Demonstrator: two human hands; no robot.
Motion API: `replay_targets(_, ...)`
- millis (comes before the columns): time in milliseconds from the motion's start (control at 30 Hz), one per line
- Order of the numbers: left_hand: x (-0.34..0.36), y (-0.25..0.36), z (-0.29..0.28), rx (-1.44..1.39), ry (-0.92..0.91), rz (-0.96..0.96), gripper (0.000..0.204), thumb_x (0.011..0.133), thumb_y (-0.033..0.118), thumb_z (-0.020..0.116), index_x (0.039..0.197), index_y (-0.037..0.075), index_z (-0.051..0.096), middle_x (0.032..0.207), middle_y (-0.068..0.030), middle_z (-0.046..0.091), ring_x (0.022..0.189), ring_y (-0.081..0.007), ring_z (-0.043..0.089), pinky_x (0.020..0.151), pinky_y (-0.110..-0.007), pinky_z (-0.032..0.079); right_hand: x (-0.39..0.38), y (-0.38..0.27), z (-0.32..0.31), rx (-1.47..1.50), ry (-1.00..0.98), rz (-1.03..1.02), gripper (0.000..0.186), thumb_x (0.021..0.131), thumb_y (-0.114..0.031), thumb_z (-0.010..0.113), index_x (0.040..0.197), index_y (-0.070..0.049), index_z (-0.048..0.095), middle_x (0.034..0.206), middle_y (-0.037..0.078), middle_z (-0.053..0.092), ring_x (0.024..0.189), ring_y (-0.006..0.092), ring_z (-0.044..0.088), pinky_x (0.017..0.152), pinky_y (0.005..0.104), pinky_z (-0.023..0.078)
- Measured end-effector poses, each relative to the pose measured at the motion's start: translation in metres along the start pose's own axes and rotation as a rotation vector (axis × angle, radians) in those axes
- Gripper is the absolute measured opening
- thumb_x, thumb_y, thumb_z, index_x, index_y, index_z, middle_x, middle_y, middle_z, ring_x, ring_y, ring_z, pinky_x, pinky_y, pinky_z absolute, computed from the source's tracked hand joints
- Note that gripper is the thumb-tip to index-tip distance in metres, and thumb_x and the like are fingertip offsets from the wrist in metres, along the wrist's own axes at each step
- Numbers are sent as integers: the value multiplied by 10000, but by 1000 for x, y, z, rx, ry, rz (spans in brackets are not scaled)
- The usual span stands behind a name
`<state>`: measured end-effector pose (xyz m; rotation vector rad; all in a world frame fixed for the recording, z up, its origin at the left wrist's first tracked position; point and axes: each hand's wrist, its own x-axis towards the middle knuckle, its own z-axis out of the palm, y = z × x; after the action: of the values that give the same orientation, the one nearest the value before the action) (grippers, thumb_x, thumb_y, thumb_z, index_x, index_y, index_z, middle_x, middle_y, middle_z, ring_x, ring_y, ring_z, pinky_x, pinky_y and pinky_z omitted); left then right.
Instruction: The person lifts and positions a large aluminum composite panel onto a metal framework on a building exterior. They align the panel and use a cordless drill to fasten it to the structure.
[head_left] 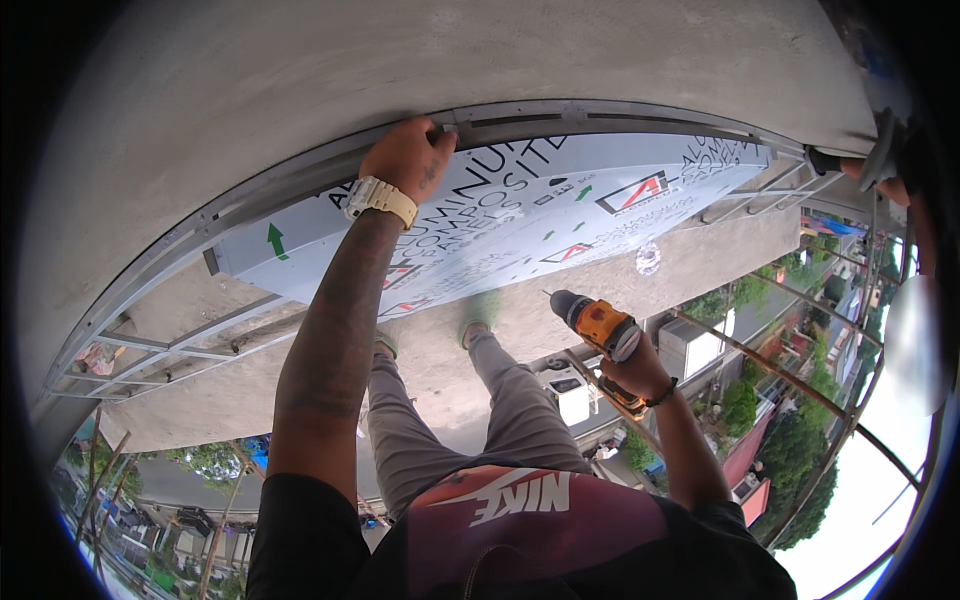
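Two hands are busy. Left hand (408,158) presses flat, fingers spread, on the top edge of the white panel (520,215) by the metal frame (300,175). Right hand (635,370) grips an orange drill (598,322), held away from the panel.

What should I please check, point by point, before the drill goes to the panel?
1. Left hand steadies the panel at its upper edge against the metal frame: ok.
2. Right hand grips the orange drill: ok.
3. Drill tip on the panel: not ok, it is apart from it and below.
4. Screw on the bit: cannot tell, too small.
5. Feet on the concrete ledge: ok.
6. Another person's hand at the frame's right end, away from the drill: ok.
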<state>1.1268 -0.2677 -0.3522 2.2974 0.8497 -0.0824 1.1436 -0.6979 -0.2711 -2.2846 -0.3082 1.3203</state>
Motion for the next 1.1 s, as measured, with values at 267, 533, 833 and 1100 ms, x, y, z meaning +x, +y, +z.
replay_targets(267, -7, 5, 0, -43, 76, -10, 328, 983, 366, 601, 1077, 83, 739, 983, -175, 752, 930, -357, 723, 830, -441, 572, -4, 7, 3, -73, 81, 84, 546, 716, -74, 701, 1240, 13, 577, 1107, 175, 713, 1062, 309, 710, 882, 387, 568)
replay_targets(533, 5, 10, -9, 19, -134, -10, 455, 1011, 465, 560, 997, 33, 703, 938, -174, 736, 911, -344, 723, 820, -455, 570, 4, 59, 23, 20, 54, -25, 565, 741, -64, 735, 1275, -20, 554, 1054, 185, 730, 1012, 342, 731, 847, 407, 585)
replay_targets(833, 6, -3, 4, -24, 3, 19, 337, 997, 331, 544, 974, 35, 703, 932, -197, 733, 884, -380, 714, 815, -468, 563, -3, 54, 27, -162, 34, 8, 459, 736, -83, 710, 1160, -37, 539, 993, 210, 705, 977, 442, 681, 808, 481, 559)
replay_targets(1100, 1, 1, 3, -108, 79, 12, 383, 1047, 350, 493, 955, 8, 638, 909, -241, 697, 862, -455, 664, 761, -520, 518, 16, 88, 37, -214, 19, 39, 466, 769, -82, 688, 1211, -52, 544, 1018, 213, 704, 997, 442, 673, 836, 482, 559)
